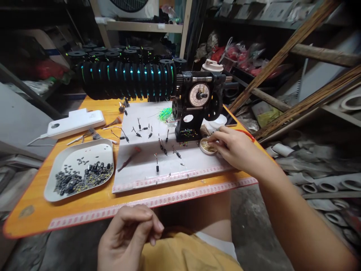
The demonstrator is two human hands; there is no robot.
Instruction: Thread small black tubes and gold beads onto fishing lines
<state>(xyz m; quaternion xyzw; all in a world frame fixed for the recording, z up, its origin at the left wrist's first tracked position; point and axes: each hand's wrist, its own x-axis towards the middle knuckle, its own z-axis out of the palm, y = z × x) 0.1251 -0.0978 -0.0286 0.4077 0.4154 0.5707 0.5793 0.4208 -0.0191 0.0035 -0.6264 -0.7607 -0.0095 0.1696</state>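
Observation:
My right hand [235,147] reaches over a small round dish [208,153] of tiny gold-coloured metal pieces [208,145]. Its thumb and fingertips are pinched together at the dish; whether a piece is between them is hidden. In front of the table edge, above my lap, my left hand [128,233] is curled with thumb against fingers, and I cannot make out anything in it. On the white board [132,156] lie several small black cylinders with thin stems, one of them a black cylinder [157,168] near the front.
Behind the dish stands a black geared winder [187,128] with a dial, carrying a long row of black spools [126,81]. A white tray [51,188] of small dark parts and a white power strip [76,124] are on the left. A wooden ladder [284,56] leans at right.

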